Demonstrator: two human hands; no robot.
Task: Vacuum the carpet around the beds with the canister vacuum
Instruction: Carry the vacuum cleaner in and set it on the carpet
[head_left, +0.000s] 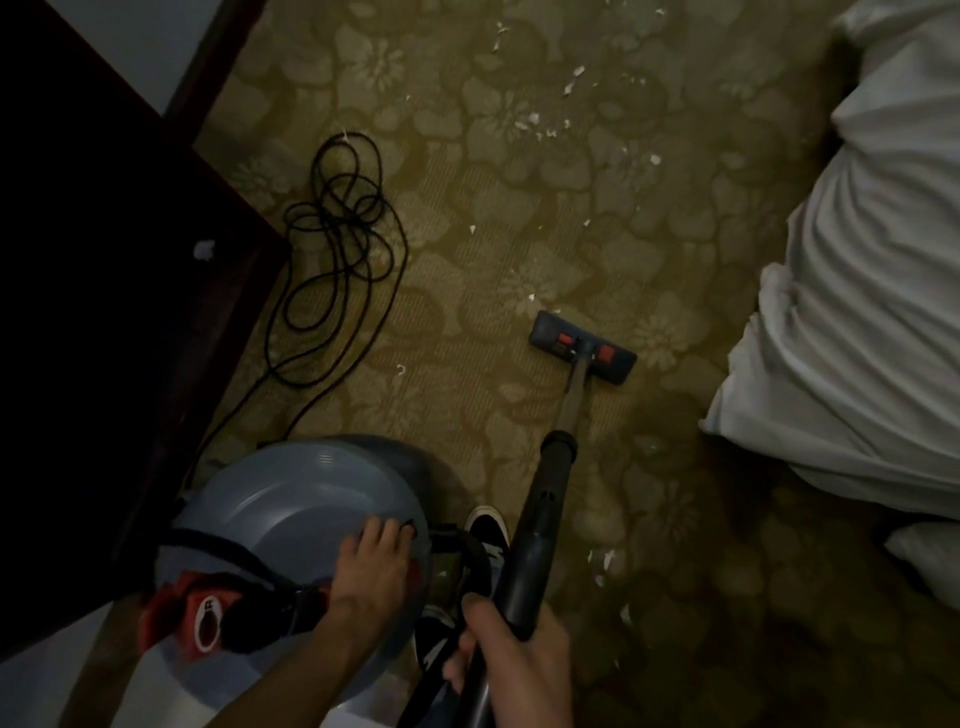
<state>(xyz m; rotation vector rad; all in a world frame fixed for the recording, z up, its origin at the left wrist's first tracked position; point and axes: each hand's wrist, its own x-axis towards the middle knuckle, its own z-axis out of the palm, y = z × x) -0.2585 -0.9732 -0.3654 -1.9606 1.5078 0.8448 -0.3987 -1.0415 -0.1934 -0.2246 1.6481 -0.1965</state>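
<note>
The cord runs down behind the canister, its end hidden. Just right of the canister, a shoe is mostly covered by the wand. The left hand lies on the canister's lid; whether its fingertips hook anything is unclear. Far right of the canister, the frame's edge cuts off the bed. The white scraps beyond the canister are too small to identify.
</note>
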